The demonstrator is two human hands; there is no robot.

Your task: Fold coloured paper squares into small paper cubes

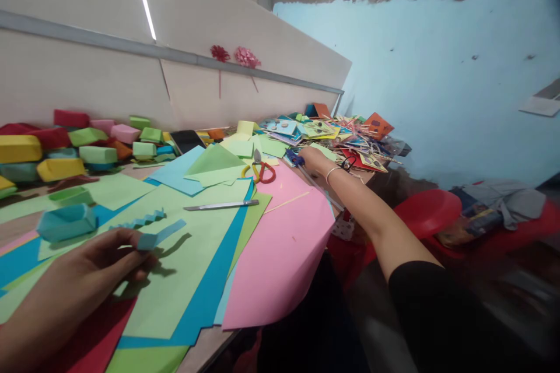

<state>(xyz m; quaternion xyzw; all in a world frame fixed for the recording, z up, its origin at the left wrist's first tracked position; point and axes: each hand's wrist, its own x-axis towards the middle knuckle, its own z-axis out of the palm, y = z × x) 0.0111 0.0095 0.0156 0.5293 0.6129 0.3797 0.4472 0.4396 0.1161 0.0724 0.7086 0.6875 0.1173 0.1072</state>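
Pinching a light-blue folded paper strip (147, 241) between thumb and fingertips, the left hand (111, 259) holds it just above a light-green paper sheet (175, 285), its loose tail pointing away toward the right. The right hand (315, 162) is stretched far forward and appears closed about what looks like a blue plastic glue gun (294, 157) with a translucent stick behind it; its fingers are partly hidden. Beyond the left hand's fingers lies a light-blue zigzag paper strip (140, 220), and past its knuckles stands a light-blue open paper box (66, 222). Between the hands rest a slim silver utility knife (221, 205) and, nearer the right hand, scissors with red and yellow handles (257, 158). A large pink paper sheet (280, 250) spreads over the worktop (210, 345) on the near side of the right hand, and a heap of coloured paper cards (324, 128) lies just past it. The step in hand seems to be getting hold of the gun while keeping the folded strip ready; moving it calls for a firm grip, lifting clear of the cards and scissors, and a light pinch that keeps the crease.
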